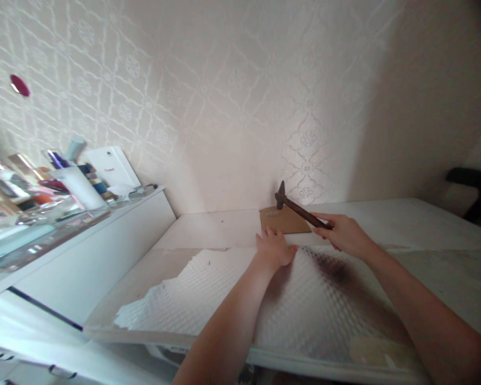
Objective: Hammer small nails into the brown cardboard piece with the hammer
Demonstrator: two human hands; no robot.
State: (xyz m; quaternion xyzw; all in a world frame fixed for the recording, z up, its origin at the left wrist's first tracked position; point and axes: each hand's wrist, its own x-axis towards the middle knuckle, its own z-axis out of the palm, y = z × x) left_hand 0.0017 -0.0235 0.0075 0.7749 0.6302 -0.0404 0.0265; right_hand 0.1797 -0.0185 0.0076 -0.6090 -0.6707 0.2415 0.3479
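Observation:
A hammer [302, 209] with a dark, narrow head is in my right hand [340, 232], whose fingers close round the lower end of the handle. Its head hovers over, or rests on, a flat brown piece [292, 222] like cardboard; I cannot tell which. Small pale marks show on that piece, near the hammer head. At its near edge lies my left hand [274, 247], palm down with fingers spread. Under my forearms stretches a white, quilted-looking sheet [208, 283] with a ragged left edge.
On the left, a white drawer unit [84, 256] carries bottles and tubes, a white cylinder [80, 187] and a white box [112, 166]. A patterned wall [232, 107] rises behind the white surface [208, 227]. Something black [473, 182] juts in at the right.

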